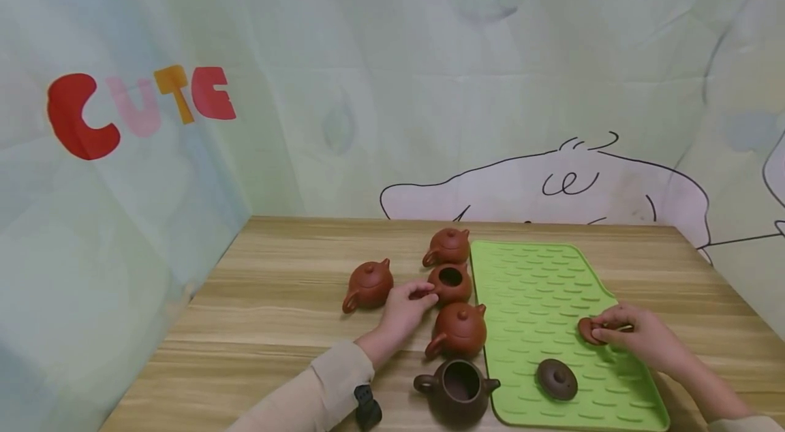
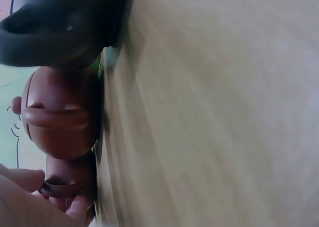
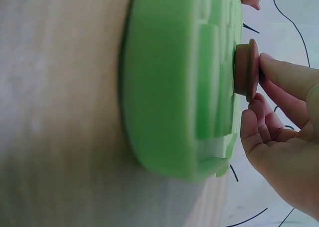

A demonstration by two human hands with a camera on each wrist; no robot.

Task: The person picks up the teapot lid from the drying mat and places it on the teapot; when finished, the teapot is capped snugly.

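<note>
My left hand (image 1: 405, 313) pinches the handle of a lidless reddish-brown teapot (image 1: 454, 290), which stands in a column of teapots left of the green mat (image 1: 521, 323). In the left wrist view my fingers curl about that handle (image 2: 62, 189). Over the mat's right side, my right hand (image 1: 640, 336) holds a small reddish-brown lid (image 1: 587, 331) by its top. In the right wrist view this lid (image 3: 244, 70) is right at the mat's surface, between thumb and fingers. A dark brown lid (image 1: 557, 379) lies knob up on the mat.
Lidded red teapots stand behind (image 1: 450, 246) and in front (image 1: 461, 331) of the held one. Another lidded teapot (image 1: 369, 284) stands apart to the left. Nearest is an open dark brown teapot (image 1: 460, 391), its spout over the mat's edge. A printed curtain (image 1: 343, 91) hangs behind the table.
</note>
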